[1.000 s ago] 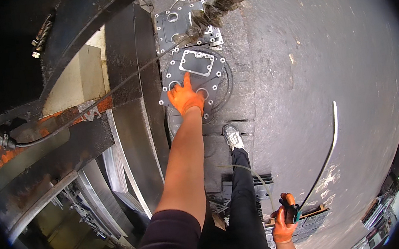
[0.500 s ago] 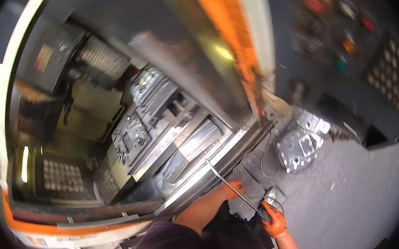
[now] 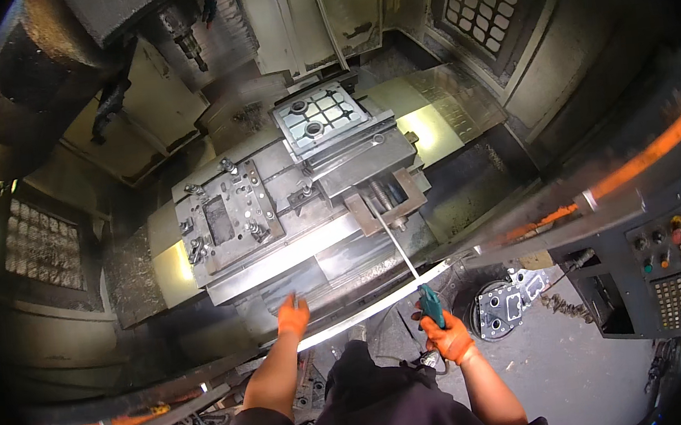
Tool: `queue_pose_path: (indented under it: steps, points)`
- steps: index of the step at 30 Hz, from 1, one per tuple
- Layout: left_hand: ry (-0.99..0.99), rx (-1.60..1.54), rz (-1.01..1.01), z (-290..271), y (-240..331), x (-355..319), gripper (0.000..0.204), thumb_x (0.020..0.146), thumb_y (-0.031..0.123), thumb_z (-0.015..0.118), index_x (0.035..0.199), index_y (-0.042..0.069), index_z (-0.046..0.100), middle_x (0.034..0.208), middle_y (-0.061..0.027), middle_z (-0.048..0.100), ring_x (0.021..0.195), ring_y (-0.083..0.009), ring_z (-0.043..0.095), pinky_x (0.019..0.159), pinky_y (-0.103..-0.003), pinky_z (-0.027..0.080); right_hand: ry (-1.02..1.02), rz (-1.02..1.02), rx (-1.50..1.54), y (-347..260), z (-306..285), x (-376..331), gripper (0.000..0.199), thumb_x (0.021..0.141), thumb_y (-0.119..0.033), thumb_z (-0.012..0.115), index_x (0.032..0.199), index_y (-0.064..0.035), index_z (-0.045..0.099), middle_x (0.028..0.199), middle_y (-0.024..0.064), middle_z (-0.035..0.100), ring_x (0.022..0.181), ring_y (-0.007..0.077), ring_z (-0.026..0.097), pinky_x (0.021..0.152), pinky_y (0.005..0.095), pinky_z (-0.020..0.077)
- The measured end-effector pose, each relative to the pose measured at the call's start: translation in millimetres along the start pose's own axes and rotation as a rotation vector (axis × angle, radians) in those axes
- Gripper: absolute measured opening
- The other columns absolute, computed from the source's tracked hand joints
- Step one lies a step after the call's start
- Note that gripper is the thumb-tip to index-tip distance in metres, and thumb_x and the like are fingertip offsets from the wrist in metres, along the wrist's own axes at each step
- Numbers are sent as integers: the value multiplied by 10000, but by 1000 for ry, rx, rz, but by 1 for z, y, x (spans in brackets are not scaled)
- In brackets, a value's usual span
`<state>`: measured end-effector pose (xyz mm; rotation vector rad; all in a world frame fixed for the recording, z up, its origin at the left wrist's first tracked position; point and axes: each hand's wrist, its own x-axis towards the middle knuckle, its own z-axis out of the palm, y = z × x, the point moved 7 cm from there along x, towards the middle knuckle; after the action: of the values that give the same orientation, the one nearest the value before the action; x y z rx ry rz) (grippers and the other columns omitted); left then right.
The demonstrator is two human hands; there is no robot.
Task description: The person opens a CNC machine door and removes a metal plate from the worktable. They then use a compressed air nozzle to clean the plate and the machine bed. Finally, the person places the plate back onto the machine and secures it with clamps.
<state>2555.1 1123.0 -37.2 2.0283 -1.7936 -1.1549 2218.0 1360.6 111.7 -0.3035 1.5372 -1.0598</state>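
Observation:
My right hand (image 3: 448, 337), in an orange glove, is wrapped round the green handle of an air blow gun (image 3: 431, 305). Its long thin metal tube slants up and left over the machine's front edge, the tip near the screw end of a vise (image 3: 384, 200). In the vise lies a flat, pale metal workpiece (image 3: 320, 118) with two round openings and a grid of ribs. My left hand (image 3: 292, 315), also gloved in orange and slightly blurred, is held out empty over the front sill, fingers apart.
Left of the vise, a fixture plate (image 3: 228, 211) with several clamps sits on the machine table. A spindle (image 3: 192, 46) hangs at the back left. To the right stand a control panel (image 3: 660, 255) and, on the floor, cast metal parts (image 3: 500, 312). Chips lie inside the enclosure.
My view has swung round to face the machine's inside. The blow gun has come up with its tube over the table, and my left hand has moved forward to the sill.

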Motion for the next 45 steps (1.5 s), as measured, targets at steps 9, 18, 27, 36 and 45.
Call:
queue_pose_path:
  steps: [9, 18, 27, 36, 45]
  points:
    - [492, 204, 755, -125, 364, 266, 587, 921, 292, 676, 1423, 32, 516, 1377, -218, 600, 1277, -393, 562, 1102, -477, 426, 308, -54, -49, -32, 27, -5, 298, 992, -191, 653, 1259, -65, 693, 837, -8, 678, 607, 69, 563, 537, 249, 472]
    - [63, 936, 644, -79, 424, 351, 1004, 760, 453, 772, 1589, 94, 335, 1443, -217, 562, 1343, -366, 535, 1170, -453, 366, 502, 41, -95, -14, 30, -21, 260, 969, -160, 647, 1187, -36, 716, 711, -21, 608, 576, 74, 553, 532, 253, 466]
    - [-1, 768, 637, -89, 426, 330, 931, 734, 337, 815, 1575, 307, 416, 1336, -169, 623, 1268, -330, 586, 1081, -447, 435, 467, 51, -131, -20, 36, -27, 269, 967, -161, 628, 1183, -24, 711, 700, -18, 606, 571, 74, 555, 547, 254, 469]
    - [121, 679, 657, -147, 405, 284, 874, 701, 362, 793, 1523, 290, 505, 1294, -153, 635, 1224, -338, 598, 1061, -434, 441, 419, -2, -139, -14, 35, -19, 272, 969, -163, 626, 1204, -48, 703, 698, -10, 604, 600, 79, 568, 565, 259, 473]
    - [143, 527, 453, -212, 263, 151, 800, 672, 299, 816, 1441, 268, 595, 1187, -161, 657, 1124, -380, 616, 1035, -469, 446, 270, -98, -143, -41, 47, 5, 344, 977, -157, 647, 1300, -42, 674, 769, -23, 635, 583, 50, 543, 539, 229, 467]
